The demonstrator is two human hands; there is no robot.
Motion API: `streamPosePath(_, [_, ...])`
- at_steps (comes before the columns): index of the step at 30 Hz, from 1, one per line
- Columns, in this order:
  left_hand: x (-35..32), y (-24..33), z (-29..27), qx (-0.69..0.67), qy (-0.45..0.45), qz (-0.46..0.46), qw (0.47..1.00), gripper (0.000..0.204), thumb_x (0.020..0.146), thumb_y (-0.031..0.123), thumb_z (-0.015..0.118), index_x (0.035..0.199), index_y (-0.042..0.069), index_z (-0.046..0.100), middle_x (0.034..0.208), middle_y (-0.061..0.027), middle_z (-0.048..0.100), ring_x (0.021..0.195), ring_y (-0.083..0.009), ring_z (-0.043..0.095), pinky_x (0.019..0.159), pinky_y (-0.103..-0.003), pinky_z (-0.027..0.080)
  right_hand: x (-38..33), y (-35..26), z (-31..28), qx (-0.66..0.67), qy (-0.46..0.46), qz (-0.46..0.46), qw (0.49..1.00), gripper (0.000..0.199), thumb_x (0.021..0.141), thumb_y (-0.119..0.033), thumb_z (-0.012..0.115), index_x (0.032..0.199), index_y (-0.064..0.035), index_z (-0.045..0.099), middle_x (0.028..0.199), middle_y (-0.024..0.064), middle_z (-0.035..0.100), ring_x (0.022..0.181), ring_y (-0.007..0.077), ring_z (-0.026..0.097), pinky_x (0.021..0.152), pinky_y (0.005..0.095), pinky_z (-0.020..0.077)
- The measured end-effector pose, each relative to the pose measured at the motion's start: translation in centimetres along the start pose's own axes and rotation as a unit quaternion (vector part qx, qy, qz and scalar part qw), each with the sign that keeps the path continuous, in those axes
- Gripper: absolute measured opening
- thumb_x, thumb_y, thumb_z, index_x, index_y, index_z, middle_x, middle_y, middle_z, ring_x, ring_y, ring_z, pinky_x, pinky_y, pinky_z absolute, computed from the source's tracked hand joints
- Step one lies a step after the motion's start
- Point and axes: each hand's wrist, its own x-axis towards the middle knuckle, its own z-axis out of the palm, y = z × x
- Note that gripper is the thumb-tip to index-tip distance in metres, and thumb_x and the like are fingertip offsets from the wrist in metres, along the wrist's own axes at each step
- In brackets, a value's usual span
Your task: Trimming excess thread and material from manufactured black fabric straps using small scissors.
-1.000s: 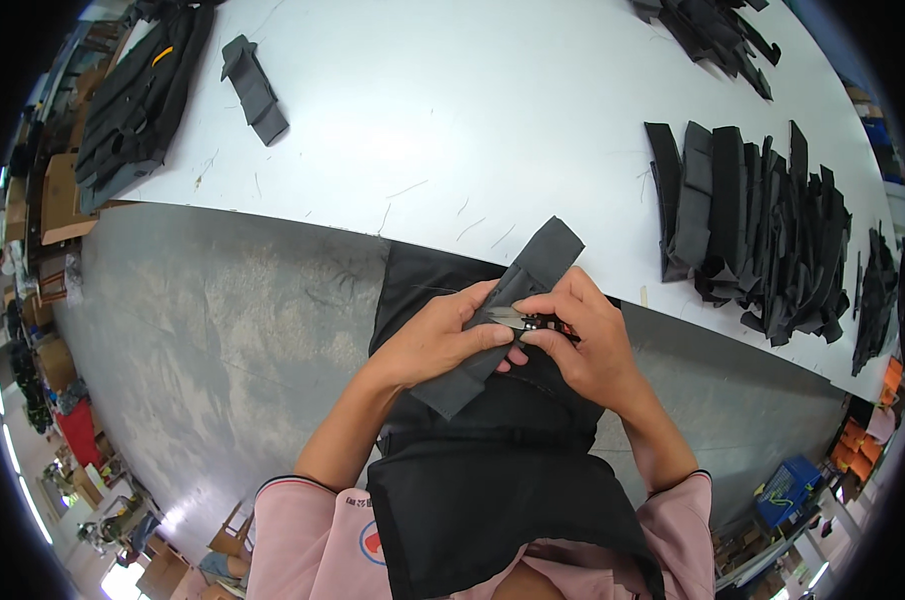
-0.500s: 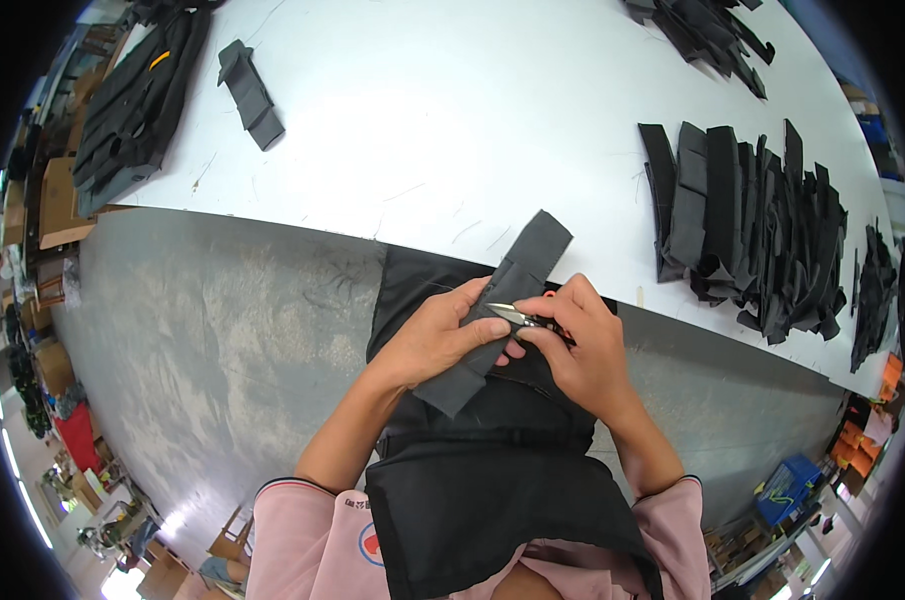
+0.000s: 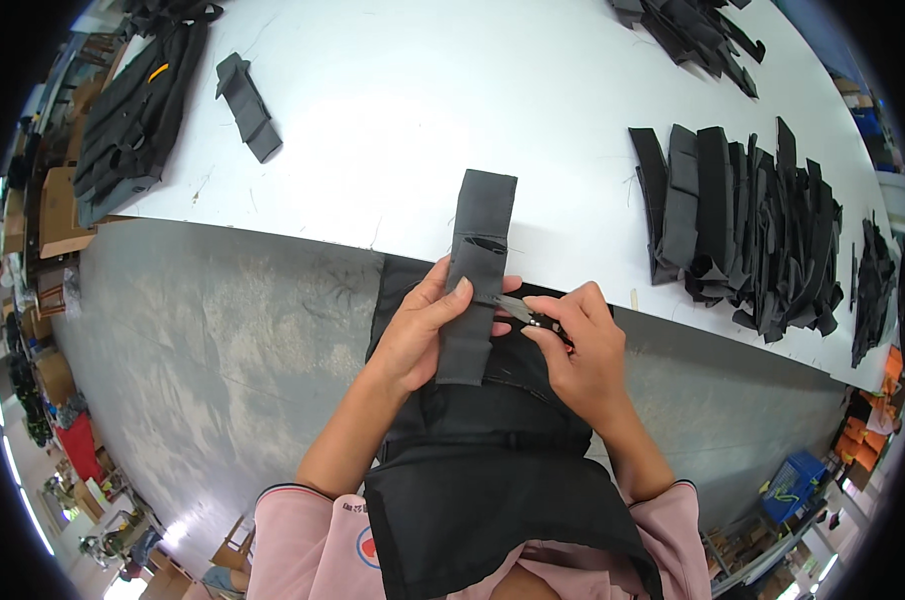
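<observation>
My left hand (image 3: 422,323) grips a dark grey fabric strip (image 3: 487,208), thumb on top and fingers beneath. The strip stands nearly upright in the view, its far end over the table edge and its near end above my black apron (image 3: 503,490). Loose threads stick out from its sides. My right hand (image 3: 583,345) is closed round a small pair of thread snips (image 3: 535,318). Their blade tips meet the strip's right edge, close to my left fingertips; whether they touch a thread is too small to tell.
The white table (image 3: 373,130) stretches ahead. At right lies a row of dark fabric strips (image 3: 713,200), with another pile (image 3: 698,40) beyond. One folded strip (image 3: 249,108) and a black bag (image 3: 143,115) lie at left. A blue crate (image 3: 795,485) stands at lower right.
My left hand has turned the strip from a rightward slant to nearly upright. The snips have moved from over the strip's middle to its right edge.
</observation>
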Motion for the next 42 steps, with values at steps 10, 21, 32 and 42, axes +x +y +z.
streamPosePath(10, [0.0, -0.1, -0.3, -0.043, -0.010, -0.004, 0.999, 0.042, 0.096, 0.018, 0.045, 0.134, 0.003, 0.034, 0.121, -0.0184, 0.054, 0.098, -0.0214, 0.060, 0.083, -0.034, 0.053, 0.3, 0.1, 0.4, 0.006, 0.006, -0.024, 1.000, 0.023, 0.071, 0.002, 0.068, 0.093, -0.0045, 0.066, 0.074, 0.0072, 0.046, 0.061, 0.0186, 0.049, 0.056, 0.0266, 0.0429])
streamPosePath(21, [1.9, 1.0, -0.8, -0.021, 0.070, 0.047, 0.996, 0.043, 0.097, 0.025, 0.043, 0.134, 0.008, 0.027, 0.126, -0.0157, 0.052, 0.093, -0.0244, 0.061, 0.076, -0.039, 0.055, -1.9, 1.2, 0.4, 0.066, -0.067, 0.062, 0.994, 0.025, 0.070, 0.000, 0.070, 0.095, -0.0065, 0.066, 0.075, 0.0055, 0.046, 0.061, 0.0161, 0.048, 0.053, 0.0266, 0.0390])
streamPosePath(32, [2.7, 1.1, -0.5, -0.054, 0.066, 0.076, 0.993, 0.035, 0.098, 0.023, 0.040, 0.130, 0.009, 0.032, 0.127, -0.0181, 0.050, 0.090, -0.0237, 0.061, 0.069, -0.037, 0.056, -2.3, 0.4, 1.1, -0.042, -0.042, -0.073, 0.996, 0.032, 0.068, -0.002, 0.072, 0.098, -0.0061, 0.062, 0.075, 0.0068, 0.046, 0.060, 0.0213, 0.050, 0.052, 0.0298, 0.0410])
streamPosePath(42, [2.8, 1.0, -1.2, -0.158, 0.067, 0.081, 0.982, 0.033, 0.098, 0.023, 0.040, 0.128, 0.009, 0.032, 0.123, -0.0160, 0.053, 0.087, -0.0240, 0.060, 0.068, -0.038, 0.054, -3.4, 1.1, 1.4, 0.133, -0.005, 0.034, 0.991, 0.030, 0.072, 0.001, 0.071, 0.101, -0.0035, 0.064, 0.083, 0.0016, 0.043, 0.061, 0.0072, 0.039, 0.051, 0.0199, 0.0314])
